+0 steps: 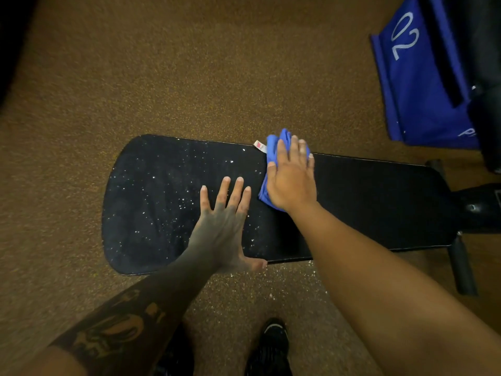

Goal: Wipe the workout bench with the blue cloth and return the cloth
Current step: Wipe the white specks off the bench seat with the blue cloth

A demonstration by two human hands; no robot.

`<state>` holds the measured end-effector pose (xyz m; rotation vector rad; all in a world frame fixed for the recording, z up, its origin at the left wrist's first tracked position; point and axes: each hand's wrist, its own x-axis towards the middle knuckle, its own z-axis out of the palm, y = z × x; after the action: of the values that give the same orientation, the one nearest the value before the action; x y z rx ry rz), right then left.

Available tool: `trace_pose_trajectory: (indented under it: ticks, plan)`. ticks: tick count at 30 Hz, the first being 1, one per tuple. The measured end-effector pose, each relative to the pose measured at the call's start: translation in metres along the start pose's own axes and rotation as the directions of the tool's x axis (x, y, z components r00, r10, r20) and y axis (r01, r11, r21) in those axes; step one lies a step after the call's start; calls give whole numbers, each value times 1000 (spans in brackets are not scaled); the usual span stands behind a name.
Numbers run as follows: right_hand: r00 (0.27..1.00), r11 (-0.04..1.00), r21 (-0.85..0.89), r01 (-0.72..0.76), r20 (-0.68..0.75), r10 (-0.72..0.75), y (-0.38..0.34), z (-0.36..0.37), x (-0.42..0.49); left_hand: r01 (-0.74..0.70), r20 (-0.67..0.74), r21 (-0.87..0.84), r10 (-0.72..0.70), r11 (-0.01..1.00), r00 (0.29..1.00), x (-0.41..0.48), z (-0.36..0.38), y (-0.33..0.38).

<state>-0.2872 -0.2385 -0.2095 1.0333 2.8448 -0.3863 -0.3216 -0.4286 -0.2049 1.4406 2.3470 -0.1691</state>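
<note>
A black padded workout bench [374, 202] lies across the view, its left half speckled with white flecks and droplets. My right hand [291, 177] presses flat on a bunched blue cloth [273, 147] near the bench's far edge at its middle; a small white tag sticks out of the cloth. My left hand [222, 223] rests flat on the bench with fingers spread, just left of the cloth and holding nothing, thumb at the near edge.
Brown speckled rubber floor [189, 77] surrounds the bench. A blue panel marked "02" [417, 77] stands at the top right beside dark equipment. The bench's black frame and foot [463, 264] jut out at the right. My black shoes [273, 346] stand below the near edge.
</note>
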Motion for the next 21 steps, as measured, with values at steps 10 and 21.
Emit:
trace_pose_trajectory:
  ticks: [10,21]
  plan:
    - [979,978,-57,200,40,-197,-11,5,-15,45,-12,-4,-45,999,999,-6,-1,1]
    - [983,983,-40,180,36,-178,-25,9,-21,50,4,9,-50,999,999,-20,0,-31]
